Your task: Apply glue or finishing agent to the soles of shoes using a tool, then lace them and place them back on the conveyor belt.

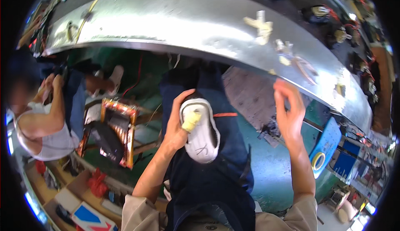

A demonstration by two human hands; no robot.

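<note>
A white shoe [202,145] rests upright against my lap, toe toward me, with a dark mark near its toe. My left hand [178,125] grips it from the left side, its thumb over the shoe and a yellowish wrap or piece of tape [191,120] at the thumb's tip. Apart from the shoe, my right hand [290,108] is raised near the front edge of the metal bench [166,23]. Its thumb and forefinger curl together at the tips; anything between them is too small to make out. A little yellow piece [272,71] lies on the bench edge by those fingertips.
Yellowish tape strips [260,27] and pliers [306,68] lie on the bench. To the right stands a blue board with a tape roll [318,161]. On the left are a stool with a dark item [106,139], a seated person [41,118] and a compartmented box [79,185].
</note>
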